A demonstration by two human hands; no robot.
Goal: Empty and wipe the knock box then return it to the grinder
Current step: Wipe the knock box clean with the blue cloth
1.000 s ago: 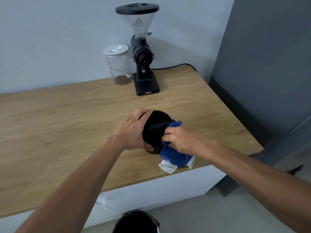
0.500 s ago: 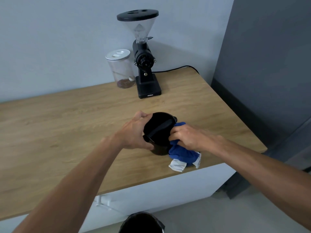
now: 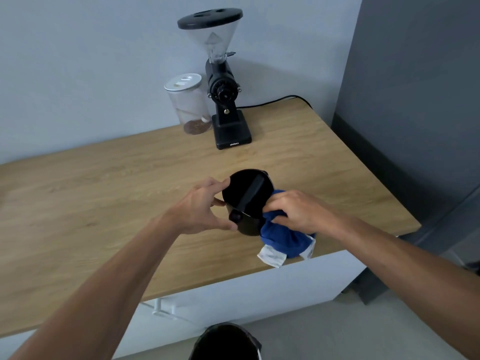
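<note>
The round black knock box (image 3: 241, 189), with a bar across its mouth, is held above the wooden counter (image 3: 104, 193) and tilted toward me. My left hand (image 3: 201, 206) grips its left rim and side. My right hand (image 3: 298, 211) presses a bunched blue cloth (image 3: 284, 237) against the box's right outer wall; a white label hangs from the cloth. The black grinder (image 3: 226, 100) with a clear hopper stands at the back of the counter, apart from the box.
A clear jar (image 3: 188, 105) with a white lid and some brown grounds stands left of the grinder. The grinder's black cable runs right along the wall. A black bin (image 3: 226, 342) sits on the floor below the counter's front edge. A grey wall panel rises at right.
The knock box has turned in my hands so its mouth and bar face more upward. My right hand with the cloth has slid along the box's right side.
</note>
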